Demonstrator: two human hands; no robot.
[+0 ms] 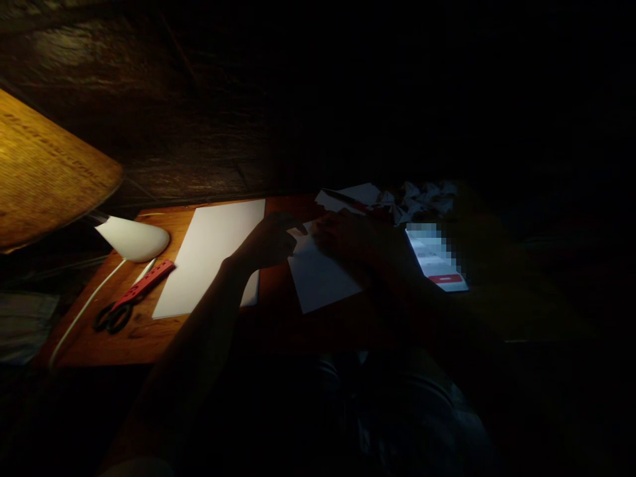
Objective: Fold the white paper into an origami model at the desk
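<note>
A white sheet of paper (322,278) lies at a slant on the wooden table in front of me. Its left edge and upper corner are between the curled fingers of my left hand (271,242). My right hand (342,233) is closed over the sheet's top edge, its fingers bent and mostly lost in shadow. Just left of my left hand is a stack of white paper (209,252), with my forearm crossing its lower right part. Beyond my right hand lie a loose piece of white paper (365,193) and several small folded paper pieces (422,199).
A lamp with a yellow woven shade (50,165) and white base (136,238) stands at the left, its cord (84,311) hanging over the edge. Black-handled scissors (119,317) and a red perforated strip (146,281) lie nearby. A lit phone (432,255) rests at right.
</note>
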